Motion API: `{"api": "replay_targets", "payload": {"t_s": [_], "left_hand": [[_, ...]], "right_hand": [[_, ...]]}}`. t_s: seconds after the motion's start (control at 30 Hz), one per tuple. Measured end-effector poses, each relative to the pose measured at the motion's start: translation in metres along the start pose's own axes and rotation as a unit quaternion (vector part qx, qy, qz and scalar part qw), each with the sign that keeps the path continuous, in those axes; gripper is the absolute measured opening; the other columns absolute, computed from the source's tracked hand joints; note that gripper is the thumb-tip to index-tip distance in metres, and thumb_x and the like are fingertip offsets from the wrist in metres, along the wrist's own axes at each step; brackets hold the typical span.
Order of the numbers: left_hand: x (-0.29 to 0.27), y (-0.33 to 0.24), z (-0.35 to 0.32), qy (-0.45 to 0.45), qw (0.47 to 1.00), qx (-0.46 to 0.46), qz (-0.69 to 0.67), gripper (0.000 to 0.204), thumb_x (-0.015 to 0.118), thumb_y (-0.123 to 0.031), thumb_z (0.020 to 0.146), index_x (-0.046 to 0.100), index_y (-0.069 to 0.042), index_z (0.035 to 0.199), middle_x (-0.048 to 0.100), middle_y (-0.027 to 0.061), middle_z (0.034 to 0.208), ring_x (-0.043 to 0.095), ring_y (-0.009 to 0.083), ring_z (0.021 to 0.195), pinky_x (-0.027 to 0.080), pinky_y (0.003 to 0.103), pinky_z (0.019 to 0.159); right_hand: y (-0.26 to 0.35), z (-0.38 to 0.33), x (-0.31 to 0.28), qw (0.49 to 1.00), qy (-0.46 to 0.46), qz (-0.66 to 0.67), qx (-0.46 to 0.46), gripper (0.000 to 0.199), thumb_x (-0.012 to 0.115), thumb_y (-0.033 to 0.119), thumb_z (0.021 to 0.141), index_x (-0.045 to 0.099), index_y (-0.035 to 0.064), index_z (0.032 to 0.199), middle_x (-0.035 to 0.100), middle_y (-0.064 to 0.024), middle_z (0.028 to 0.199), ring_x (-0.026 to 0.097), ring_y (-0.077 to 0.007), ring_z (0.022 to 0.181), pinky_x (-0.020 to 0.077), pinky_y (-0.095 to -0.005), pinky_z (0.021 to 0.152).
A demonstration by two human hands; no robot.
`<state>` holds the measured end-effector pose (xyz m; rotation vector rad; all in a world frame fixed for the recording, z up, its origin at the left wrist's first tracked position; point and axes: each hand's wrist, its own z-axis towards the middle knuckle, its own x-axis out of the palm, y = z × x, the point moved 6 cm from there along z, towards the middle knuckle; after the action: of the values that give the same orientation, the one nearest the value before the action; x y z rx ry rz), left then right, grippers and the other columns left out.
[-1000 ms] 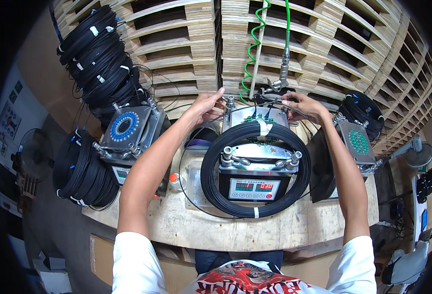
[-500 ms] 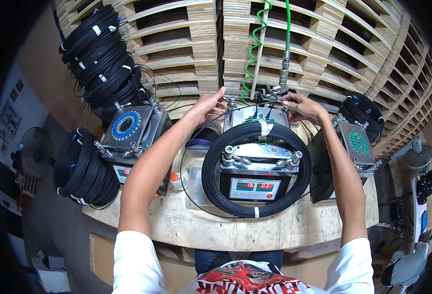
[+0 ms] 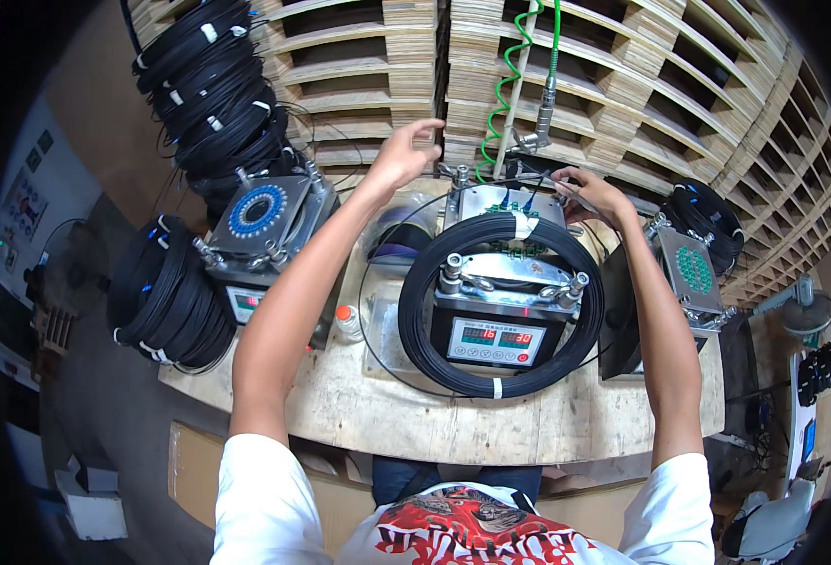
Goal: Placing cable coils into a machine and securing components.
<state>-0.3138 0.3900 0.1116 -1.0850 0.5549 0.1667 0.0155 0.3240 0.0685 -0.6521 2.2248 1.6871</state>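
My left hand (image 3: 400, 163), at the upper centre of the frame, hangs open, thumb and fingers spread apart. Right of upper centre, my right hand (image 3: 597, 196) has bent fingers near a flat silver metal plate (image 3: 541, 202) bearing green connectors; I cannot tell whether they grip the thin black cable (image 3: 361, 299). At centre, a thick round coil of black cable (image 3: 411, 315) rings the black-and-silver machine's digital panel (image 3: 496, 343).

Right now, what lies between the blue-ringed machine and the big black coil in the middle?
In the head view: an orange-capped bottle, a pale shallow tray, a purplish round item and a thin cable loop, with the left forearm above.
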Motion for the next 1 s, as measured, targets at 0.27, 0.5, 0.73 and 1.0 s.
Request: {"api": "replay_targets", "payload": {"t_s": [0.27,0.5,0.73,1.0], "left_hand": [[0.025,-0.110,-0.169,-0.138,0.945,0.293,0.036,0.014,0.062,-0.010,0.085,0.068,-0.005,0.097,0.059,0.0177,0.121,0.058,0.0356,0.115,0.044,0.044,0.100],[0.052,-0.069,-0.216,-0.077,0.959,0.222,0.157,0.036,0.074,-0.042,0.083,0.069,-0.009,0.097,0.037,0.0169,0.152,0.033,0.0412,0.140,0.030,0.054,0.111],[0.056,-0.052,-0.207,-0.177,0.970,0.165,-0.025,0.027,0.080,-0.027,0.079,0.065,-0.005,0.074,0.057,0.0163,0.133,0.058,0.0350,0.119,0.046,0.043,0.097],[0.037,-0.029,-0.209,-0.196,0.962,0.153,-0.114,0.020,0.071,-0.016,0.091,0.072,-0.002,0.105,0.062,0.0145,0.123,0.061,0.0308,0.112,0.048,0.038,0.097]], "right_hand": [[-0.019,-0.032,-0.058,0.950,-0.204,-0.088,-0.220,0.027,0.056,0.014,0.101,0.060,0.0064,0.127,0.065,-0.0077,0.082,0.064,-0.0130,0.078,0.0526,-0.0253,0.071],[0.043,-0.202,0.074,0.783,-0.448,-0.123,-0.413,0.025,0.051,-0.008,0.083,0.067,0.0002,0.100,0.055,-0.0098,0.084,0.052,-0.0171,0.068,0.0422,-0.0306,0.062],[-0.021,-0.202,0.121,0.795,-0.414,-0.221,-0.385,0.039,0.059,0.000,0.078,0.071,0.0063,0.115,0.041,-0.0106,0.089,0.046,-0.0238,0.082,0.0409,-0.0322,0.071],[-0.022,-0.200,0.126,0.785,-0.429,-0.206,-0.397,0.042,0.061,0.001,0.073,0.073,0.0089,0.112,0.042,-0.0094,0.088,0.046,-0.0234,0.080,0.0414,-0.0339,0.073]]}}
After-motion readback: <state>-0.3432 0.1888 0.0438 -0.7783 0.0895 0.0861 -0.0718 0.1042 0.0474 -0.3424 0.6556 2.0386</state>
